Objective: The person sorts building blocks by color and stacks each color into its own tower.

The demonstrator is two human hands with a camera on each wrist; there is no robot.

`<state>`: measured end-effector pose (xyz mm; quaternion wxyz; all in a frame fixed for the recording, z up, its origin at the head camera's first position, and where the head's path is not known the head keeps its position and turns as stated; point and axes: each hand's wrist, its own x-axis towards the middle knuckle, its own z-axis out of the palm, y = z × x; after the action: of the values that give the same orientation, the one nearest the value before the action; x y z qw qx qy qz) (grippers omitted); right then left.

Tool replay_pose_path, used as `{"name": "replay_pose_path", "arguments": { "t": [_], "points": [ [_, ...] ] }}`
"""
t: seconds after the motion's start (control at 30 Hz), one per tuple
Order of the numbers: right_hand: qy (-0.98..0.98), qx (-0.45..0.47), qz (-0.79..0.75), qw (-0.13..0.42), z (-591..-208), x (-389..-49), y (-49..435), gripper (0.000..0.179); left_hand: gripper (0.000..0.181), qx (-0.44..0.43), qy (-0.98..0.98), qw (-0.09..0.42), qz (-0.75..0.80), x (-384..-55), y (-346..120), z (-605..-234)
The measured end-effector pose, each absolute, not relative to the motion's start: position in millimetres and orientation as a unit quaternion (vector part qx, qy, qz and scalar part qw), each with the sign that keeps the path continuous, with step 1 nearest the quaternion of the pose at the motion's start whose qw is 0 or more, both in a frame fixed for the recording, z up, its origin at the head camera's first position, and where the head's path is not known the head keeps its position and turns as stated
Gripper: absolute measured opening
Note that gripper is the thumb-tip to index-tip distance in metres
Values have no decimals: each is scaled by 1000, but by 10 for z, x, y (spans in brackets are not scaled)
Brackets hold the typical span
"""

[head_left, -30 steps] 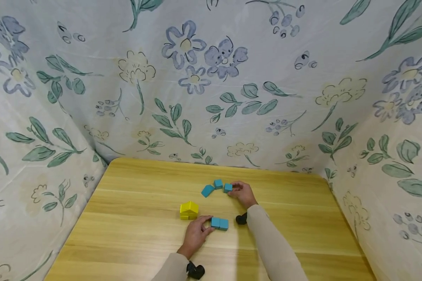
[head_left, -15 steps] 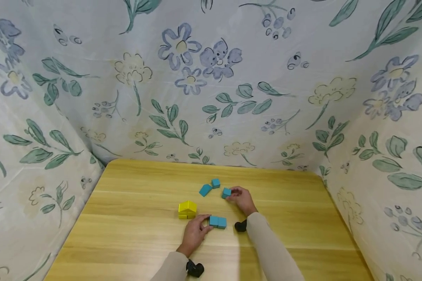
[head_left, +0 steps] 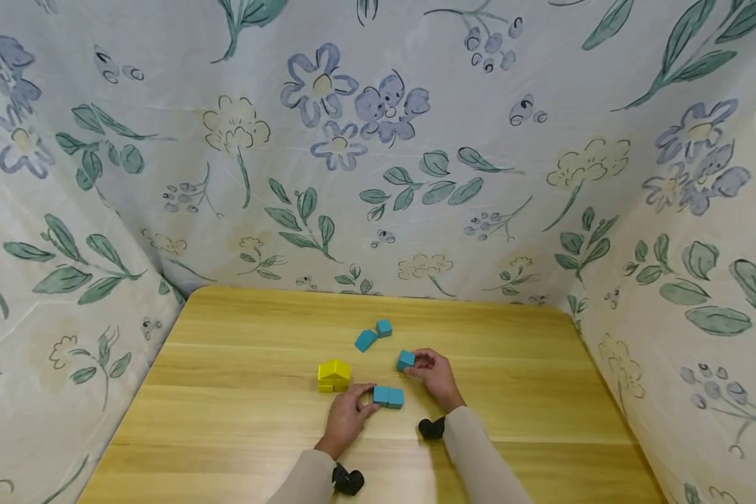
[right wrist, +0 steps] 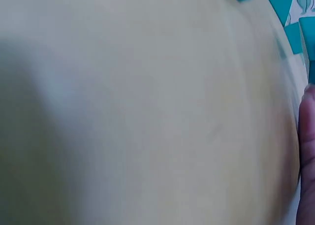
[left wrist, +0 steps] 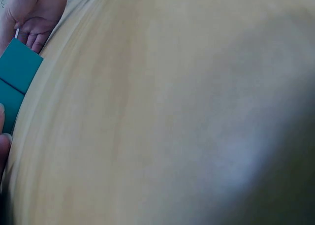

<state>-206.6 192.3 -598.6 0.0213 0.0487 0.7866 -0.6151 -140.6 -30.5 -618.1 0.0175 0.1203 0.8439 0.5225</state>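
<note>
In the head view, two blue blocks lie side by side on the table; the left block is pinched between thumb and index finger of my left hand, and the right block adjoins it. My right hand pinches a blue cube beyond them, turned a little askew. Whether that cube touches the table is unclear. The left wrist view catches fingertips on the nearer of the paired blocks. At the right wrist view's edge, a finger meets a blue block.
A small stack of yellow blocks with a roof-shaped top stands left of the paired blocks. Farther back are a blue pentagon-like block and another blue cube. Floral cloth walls the wooden table.
My right hand has drawn the blue cube away from the two rear blue blocks, toward the paired ones. The left hand has kept its hold on its block. The view has shifted slightly.
</note>
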Motion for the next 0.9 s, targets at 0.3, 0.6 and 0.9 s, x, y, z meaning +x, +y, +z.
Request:
{"name": "replay_pose_path", "arguments": {
  "t": [0.3, 0.6, 0.9],
  "points": [
    [783, 27, -621, -8, -5713, -1776, 1773, 32, 39, 122, 845, 10, 520, -1417, -300, -6172],
    [795, 34, -605, -38, -5502, -1500, 1606, 29, 39, 125, 843, 13, 523, -1390, -305, -6200],
    [798, -3, -598, -72, -5423, -1369, 1461, 28, 38, 136, 850, -6, 508, -1415, -301, -6223]
  ]
}}
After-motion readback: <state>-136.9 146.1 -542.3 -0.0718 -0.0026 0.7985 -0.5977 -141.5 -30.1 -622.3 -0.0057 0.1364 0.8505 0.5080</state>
